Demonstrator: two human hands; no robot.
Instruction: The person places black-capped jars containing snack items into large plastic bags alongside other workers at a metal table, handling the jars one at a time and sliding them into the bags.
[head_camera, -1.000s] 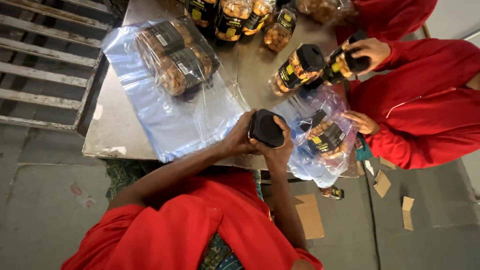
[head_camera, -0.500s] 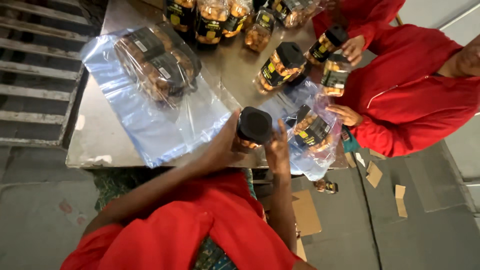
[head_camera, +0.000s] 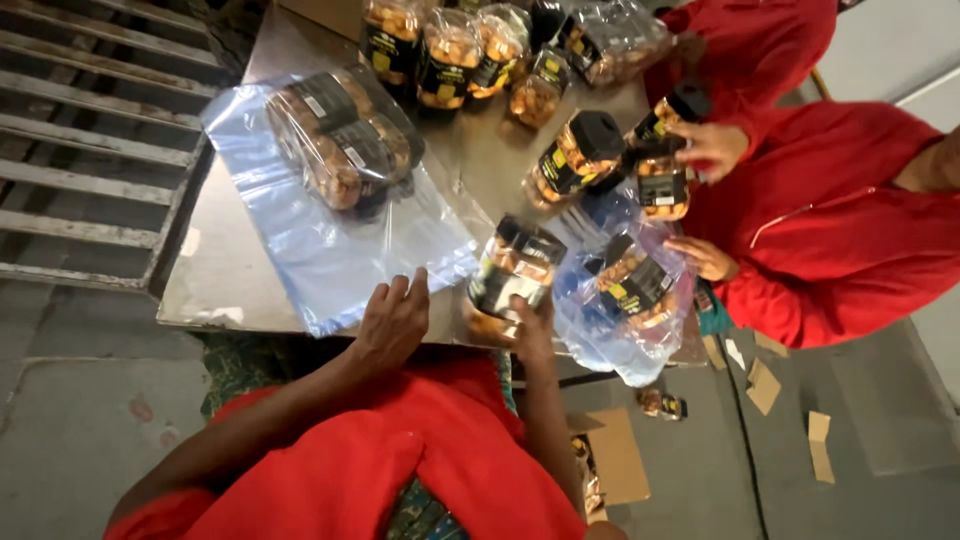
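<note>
Two hands of yours were at work at the near edge of a metal counter (head_camera: 220, 290). Your right hand (head_camera: 533, 325) grasped a clear plastic jar (head_camera: 510, 275) of golden snacks with a black lid and a dark label; the jar leaned away from you, its base toward your fingers. Your left hand (head_camera: 392, 322) lay released, fingers spread, with its fingertips on the near corner of a flat blue-tinted plastic bag (head_camera: 330, 240). Farther out from that hand, on the bag, lay a sealed pack of similar jars (head_camera: 345, 150).

Just to the right of your right hand, a co-worker in a red sleeve held another bag (head_camera: 625, 310) with a jar inside it; that person's hands were their own, not yours.

As a judgement: the jar looked top-heavy in a one-handed grip, so you did well to keep the fingers low around its base, and to pin the bag flat with the left hand so the film could not slide on the smooth metal.
</note>
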